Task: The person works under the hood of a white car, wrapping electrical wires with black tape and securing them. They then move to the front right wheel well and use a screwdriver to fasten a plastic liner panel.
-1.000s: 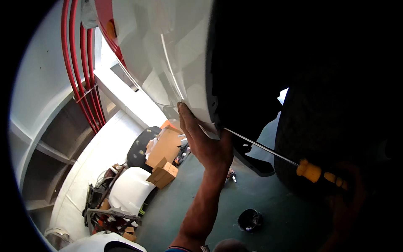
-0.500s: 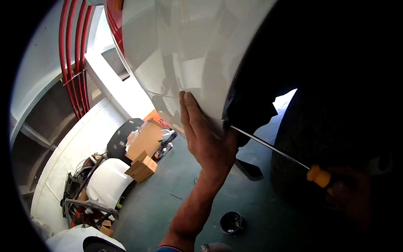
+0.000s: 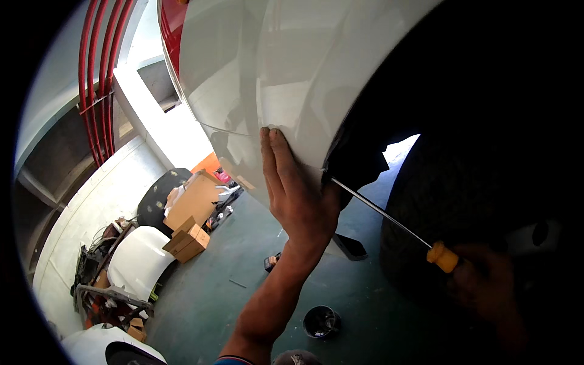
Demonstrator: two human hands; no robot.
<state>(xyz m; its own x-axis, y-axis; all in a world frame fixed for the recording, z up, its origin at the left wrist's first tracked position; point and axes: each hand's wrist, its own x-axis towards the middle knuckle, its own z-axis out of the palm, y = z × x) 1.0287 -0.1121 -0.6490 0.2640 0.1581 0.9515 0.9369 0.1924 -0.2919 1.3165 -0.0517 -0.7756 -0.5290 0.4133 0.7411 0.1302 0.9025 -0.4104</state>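
Note:
A long screwdriver (image 3: 443, 257) with a yellow handle and thin metal shaft slants up and leftward to the edge of a white car body panel (image 3: 286, 79). My right hand (image 3: 480, 277), dim in shadow, is closed around the rear of its handle. The shaft's tip meets the panel's edge at the dark wheel arch; what it touches there is too dark to make out. Flat on the panel's lower corner lies my left hand (image 3: 298, 194), fingers stretched upward and thumb side near the screwdriver tip. A dark tire (image 3: 420, 182) stands behind the shaft.
On the green floor (image 3: 243, 304) sits a black bucket (image 3: 321, 322). Cardboard boxes (image 3: 187, 240), a white panel (image 3: 137, 261) and loose car parts are piled along the left wall. Another white car (image 3: 91, 347) shows at the lower left.
The view has shifted slightly, so the surroundings sit further left. My right hand and the screwdriver handle show a little further left; my left hand stays on the panel.

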